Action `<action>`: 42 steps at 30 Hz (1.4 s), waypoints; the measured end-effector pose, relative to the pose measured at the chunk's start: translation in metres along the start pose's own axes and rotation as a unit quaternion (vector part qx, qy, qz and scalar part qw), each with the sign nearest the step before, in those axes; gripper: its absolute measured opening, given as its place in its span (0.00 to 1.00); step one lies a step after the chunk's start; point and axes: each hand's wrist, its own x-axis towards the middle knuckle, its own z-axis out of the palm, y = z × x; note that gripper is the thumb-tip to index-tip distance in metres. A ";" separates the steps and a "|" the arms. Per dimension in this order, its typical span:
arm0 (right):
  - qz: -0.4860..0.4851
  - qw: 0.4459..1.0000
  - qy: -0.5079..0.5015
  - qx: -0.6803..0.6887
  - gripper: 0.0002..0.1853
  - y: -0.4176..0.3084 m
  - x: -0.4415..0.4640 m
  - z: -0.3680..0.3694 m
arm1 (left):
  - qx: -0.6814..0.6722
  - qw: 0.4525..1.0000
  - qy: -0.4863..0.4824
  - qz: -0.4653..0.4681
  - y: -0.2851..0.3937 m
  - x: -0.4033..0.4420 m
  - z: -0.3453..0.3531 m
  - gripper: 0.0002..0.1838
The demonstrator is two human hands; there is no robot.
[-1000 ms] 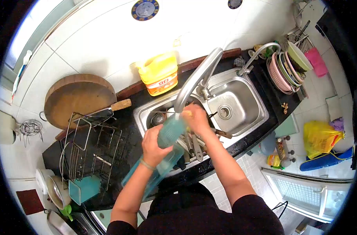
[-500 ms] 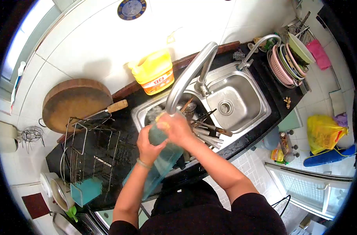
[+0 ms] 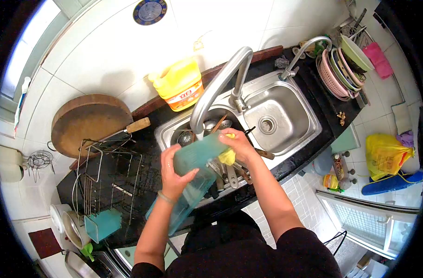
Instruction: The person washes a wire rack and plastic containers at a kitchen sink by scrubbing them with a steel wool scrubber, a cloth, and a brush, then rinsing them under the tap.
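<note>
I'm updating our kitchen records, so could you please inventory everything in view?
upper container: one, teal, over sink
lower container: one, teal, beneath it
cloth: one, yellow, at upper container's right
sink: one, silver, in counter
counter: one, black, around sink
taps: two, silver, at sink
utensils: several, mostly silver, left basin
jug: one, yellow, behind sink
board: one, brown, against wall
knife: one, brown-handled, beside board
rack: one, metallic, counter's left
bowls and baskets: several, pink/green, counter's right
bag: one, yellow, lower right
left hand: one, bare, on upper container
right hand: one, bare, holding cloth

A kitchen, shown by the double-bowl sink (image 3: 277, 121), curved faucet (image 3: 221, 85) and round chopping board (image 3: 88, 121).
</note>
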 end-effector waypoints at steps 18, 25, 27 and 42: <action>-0.329 0.860 0.048 -0.388 0.21 -0.058 -0.039 0.049 | 0.033 0.997 0.014 -0.066 -0.003 0.016 0.047 0.35; -0.509 0.718 0.025 -0.475 0.13 -0.033 0.003 0.057 | 0.003 0.997 0.039 -0.071 0.001 0.016 0.056 0.36; -0.431 0.771 0.068 -0.464 0.10 -0.038 0.007 0.034 | -0.015 0.989 0.020 -0.146 0.002 0.011 0.049 0.36; -0.267 0.806 0.515 -0.115 0.13 0.003 -0.135 -0.087 | -0.219 0.933 -0.014 -0.286 -0.002 0.077 0.043 0.34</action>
